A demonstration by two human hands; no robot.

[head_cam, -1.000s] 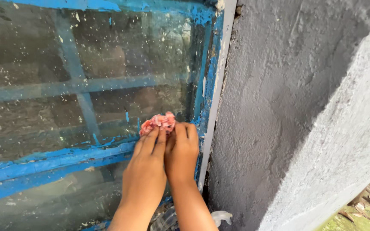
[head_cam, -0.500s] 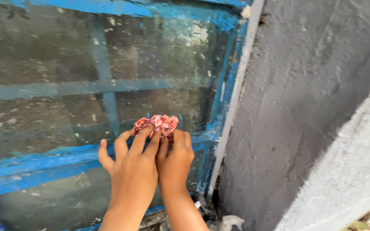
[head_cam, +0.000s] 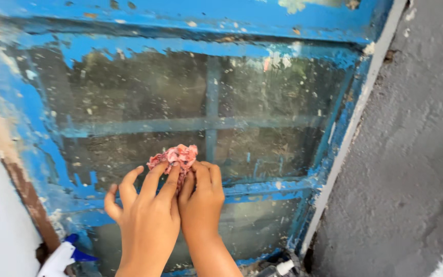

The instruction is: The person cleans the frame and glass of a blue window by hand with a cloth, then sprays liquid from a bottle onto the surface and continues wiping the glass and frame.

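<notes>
Pink crumpled cloth (head_cam: pixel 174 156) pressed flat against dirty glass pane (head_cam: pixel 262 102) by left hand (head_cam: pixel 147 215) and right hand (head_cam: pixel 201 202), fingers together.

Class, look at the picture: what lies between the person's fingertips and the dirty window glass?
In the head view, a crumpled pink cloth lies between both hands' fingertips and the window glass.

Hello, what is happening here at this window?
A person presses a crumpled pink-and-white cloth against the dirty glass pane of a window with a chipped blue frame. Both hands are on the cloth: the left hand with fingers spread over it, the right hand close beside it. The glass is speckled with white and blue paint spots. A white spray bottle with a blue trigger shows at the lower left. Rough grey wall stands to the right.
</notes>
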